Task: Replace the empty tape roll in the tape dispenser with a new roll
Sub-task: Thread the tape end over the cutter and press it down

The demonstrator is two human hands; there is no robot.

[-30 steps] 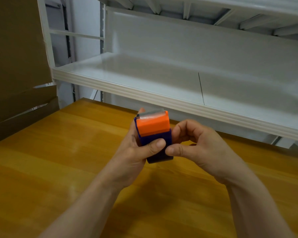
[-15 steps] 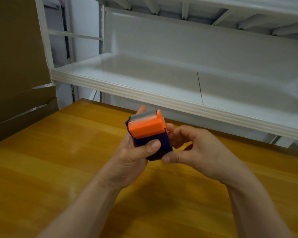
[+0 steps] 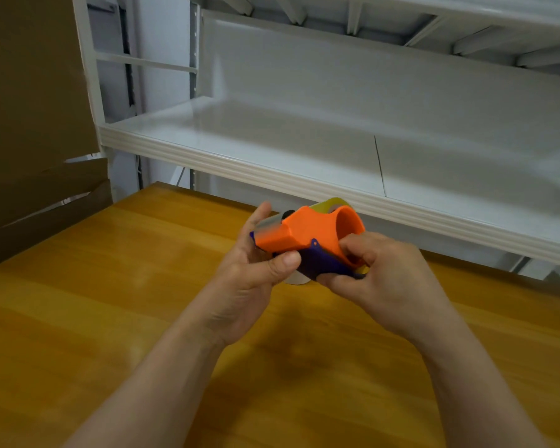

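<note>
Two hands held the tape dispenser (image 3: 307, 234) above the tabletop (image 3: 110, 302). The left hand (image 3: 249, 282) clamped its grip round the blade end. The right hand (image 3: 388, 279) pinched the round end, beside the yellowish rim of the tape roll (image 3: 332, 203). Steadying the left and pulling squarely seemed wise.

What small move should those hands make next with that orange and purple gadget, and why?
Probably the right hand should ease the yellowish roll sideways off the hub while the left hand steadies the tape dispenser. Both grip it above the table, and the right fingers curl round the hub end where the roll's rim shows. Whether that roll is empty is unclear.
</note>
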